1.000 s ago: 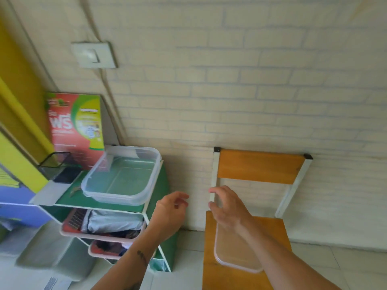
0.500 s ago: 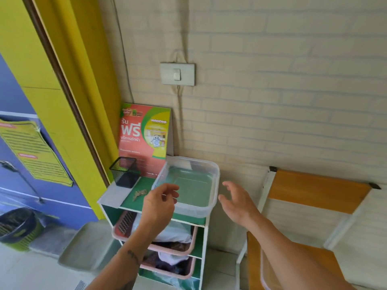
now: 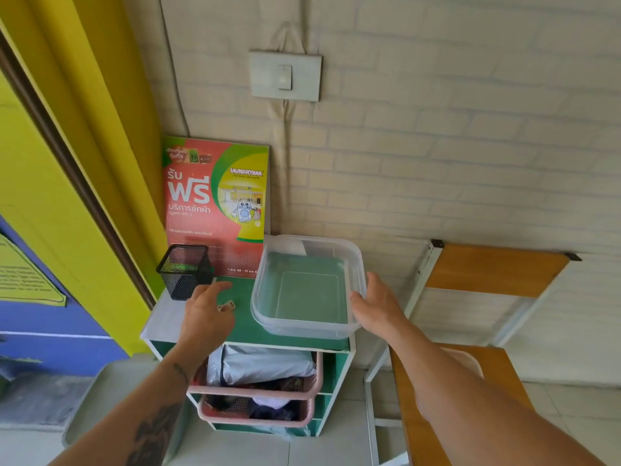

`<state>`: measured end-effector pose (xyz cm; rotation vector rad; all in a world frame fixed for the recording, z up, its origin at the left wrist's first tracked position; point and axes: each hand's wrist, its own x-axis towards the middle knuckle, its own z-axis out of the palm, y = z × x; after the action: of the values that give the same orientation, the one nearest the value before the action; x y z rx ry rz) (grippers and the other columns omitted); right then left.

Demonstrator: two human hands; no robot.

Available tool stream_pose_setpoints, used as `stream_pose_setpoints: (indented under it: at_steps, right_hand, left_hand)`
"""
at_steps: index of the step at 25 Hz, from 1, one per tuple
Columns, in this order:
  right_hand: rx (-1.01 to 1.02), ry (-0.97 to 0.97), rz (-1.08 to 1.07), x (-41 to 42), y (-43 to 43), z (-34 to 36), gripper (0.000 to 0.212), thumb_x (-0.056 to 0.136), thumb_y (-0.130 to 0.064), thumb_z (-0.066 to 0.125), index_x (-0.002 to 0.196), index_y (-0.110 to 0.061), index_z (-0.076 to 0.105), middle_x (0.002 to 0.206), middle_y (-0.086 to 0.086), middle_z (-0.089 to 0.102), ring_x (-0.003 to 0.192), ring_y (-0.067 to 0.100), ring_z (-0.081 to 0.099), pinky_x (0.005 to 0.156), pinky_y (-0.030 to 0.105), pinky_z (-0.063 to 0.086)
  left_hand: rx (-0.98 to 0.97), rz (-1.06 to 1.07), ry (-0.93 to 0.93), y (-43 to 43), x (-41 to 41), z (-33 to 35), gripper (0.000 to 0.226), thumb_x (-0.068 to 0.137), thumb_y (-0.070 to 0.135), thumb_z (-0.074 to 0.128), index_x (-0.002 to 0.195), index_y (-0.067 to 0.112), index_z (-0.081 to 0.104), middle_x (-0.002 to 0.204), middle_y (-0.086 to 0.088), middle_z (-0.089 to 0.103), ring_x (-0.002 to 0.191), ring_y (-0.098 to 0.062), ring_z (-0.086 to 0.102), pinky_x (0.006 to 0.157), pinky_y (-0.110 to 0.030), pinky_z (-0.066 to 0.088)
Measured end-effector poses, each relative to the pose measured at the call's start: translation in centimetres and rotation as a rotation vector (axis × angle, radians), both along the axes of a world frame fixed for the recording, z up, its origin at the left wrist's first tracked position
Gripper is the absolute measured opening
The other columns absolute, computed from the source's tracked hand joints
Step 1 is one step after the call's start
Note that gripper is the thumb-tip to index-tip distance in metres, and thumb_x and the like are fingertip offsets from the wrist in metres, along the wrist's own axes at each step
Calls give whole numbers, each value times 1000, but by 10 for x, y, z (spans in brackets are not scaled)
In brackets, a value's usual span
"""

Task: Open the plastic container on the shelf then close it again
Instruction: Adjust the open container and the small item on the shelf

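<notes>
A pale brick wall fills the background, with a wooden chair standing well to the right of the right hand's fingers. Below both hands is the shelf, a small green-topped unit with pink baskets of clothes under it. Beyond the left hand's fingers, a red and green poster leans against the wall. The plastic container, clear and lidless, sits on the right part of the shelf top, between the two hands. Its lid lies on the chair seat, mostly hidden behind the right forearm. The right hand touches the container's right rim, fingers open and curled against the side wall. The left hand hovers over the shelf top just left of the container, fingers loosely spread, gripping nothing. A black mesh cup stands just beyond the left fingers, and a small key-like object lies beside them.
</notes>
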<state>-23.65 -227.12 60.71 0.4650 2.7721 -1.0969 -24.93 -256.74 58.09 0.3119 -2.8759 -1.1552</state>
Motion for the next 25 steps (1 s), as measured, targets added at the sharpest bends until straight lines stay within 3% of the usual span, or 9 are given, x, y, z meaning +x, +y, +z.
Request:
stream_pose_setpoints:
  at_steps: [4, 8, 10, 14, 17, 19, 21, 25]
  right_hand:
    - [14, -20, -18, -8, -7, -5, 57, 98, -22, 45, 150, -23, 22, 136, 10, 54, 111, 27, 58, 87, 37, 49]
    - [67, -97, -44, -10, -15, -2, 87, 88, -2, 46, 154, -36, 0, 99, 6, 58, 79, 24, 66, 70, 43, 60]
    - [127, -136, -41, -11, -17, 1, 96, 86, 0, 48, 152, -39, -10, 95, 7, 60, 77, 27, 67, 67, 44, 58]
    - [184, -122, -34, -11, -20, 1, 100, 86, 0, 52, 151, -39, -12, 86, 8, 60, 66, 22, 60, 55, 37, 50]
    - [287, -44, 3, -12, -21, -3, 97, 84, -4, 59, 154, -32, -3, 105, 8, 59, 82, 25, 62, 61, 35, 48]
    - [411, 46, 54, -12, -22, -4, 87, 84, -7, 64, 152, -20, 12, 126, 9, 50, 99, 27, 58, 72, 34, 50]
    - [492, 112, 103, -13, -23, -6, 75, 82, -7, 65, 145, -14, 25, 133, 8, 43, 103, 25, 54, 78, 34, 52]
    - [520, 118, 110, -15, -24, -9, 69, 83, -7, 66, 142, -9, 32, 146, 7, 34, 109, 24, 53, 83, 33, 53]
  left_hand:
    - [-104, -104, -128, -6, -13, -22, 59, 84, 7, 56, 137, 32, 54, 139, -2, 46, 127, -30, 36, 110, -46, 36]
    - [-267, -143, -93, -6, -22, -36, 47, 89, 12, 54, 132, 31, 58, 128, 0, 49, 114, -25, 39, 100, -42, 44]
    - [-298, -138, -62, -5, -21, -36, 40, 90, 10, 52, 124, 27, 63, 121, -1, 52, 109, -25, 41, 93, -42, 49]
    - [-280, -109, -26, -6, -22, -34, 36, 82, 5, 56, 113, 20, 67, 111, -6, 56, 103, -31, 50, 84, -45, 53]
    - [-87, -10, 0, -8, -24, -27, 35, 79, 4, 58, 110, 16, 68, 99, -9, 57, 85, -30, 57, 74, -39, 53]
    - [87, 79, 4, -4, -25, -15, 29, 83, 4, 57, 108, 16, 68, 88, -10, 62, 69, -24, 56, 63, -33, 50]
    - [219, 88, 32, 3, -24, 1, 25, 87, 5, 56, 105, 17, 67, 76, -8, 65, 57, -19, 52, 53, -26, 46]
    - [308, 16, 224, 26, -29, 40, 25, 88, 4, 56, 102, 19, 69, 83, -2, 68, 67, -16, 58, 68, -30, 52]
